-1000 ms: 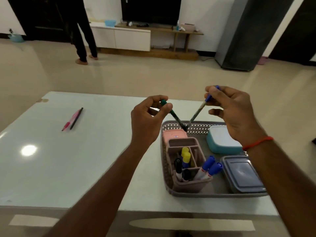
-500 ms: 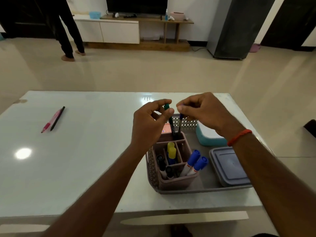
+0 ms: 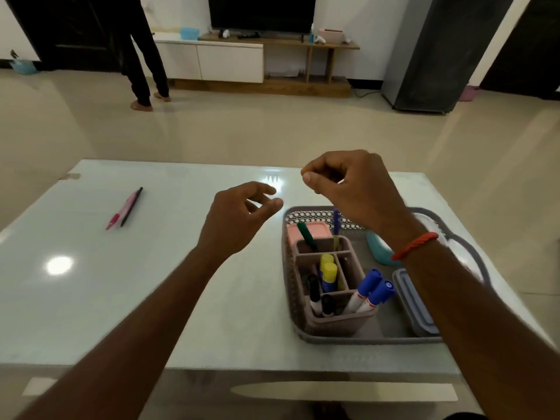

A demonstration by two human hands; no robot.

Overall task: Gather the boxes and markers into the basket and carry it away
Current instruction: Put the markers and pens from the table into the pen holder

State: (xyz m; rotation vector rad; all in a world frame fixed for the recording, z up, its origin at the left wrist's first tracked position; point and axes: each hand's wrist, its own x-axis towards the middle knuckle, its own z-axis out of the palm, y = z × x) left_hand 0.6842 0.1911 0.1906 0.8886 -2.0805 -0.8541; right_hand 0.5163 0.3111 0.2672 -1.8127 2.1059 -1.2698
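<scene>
Your left hand hovers over the table just left of the basket, fingers loosely curled and spread, thumb and forefinger apart, with nothing in it. Your right hand hangs above the far end of the basket with its fingers curled in and the thumb tip meeting the fingertips; nothing shows between them. A red thread bracelet sits on that wrist.

The grey basket stands on the table's near right part. Inside it, at the left, a brownish compartment organiser stands upright. In its far compartment the green marker leans left and the blue marker stands nearly upright, just under your right hand; you cannot tell whether they touch. Two yellow-capped markers fill a middle compartment, black-capped markers the near left one, and two blue-capped markers lean out to the right.

A pink box sits behind the organiser. A teal box and a grey lidded box lie at the basket's right, both partly hidden by your forearm.

Well apart on the left of the table, a pink pen and a black pen lie side by side.
</scene>
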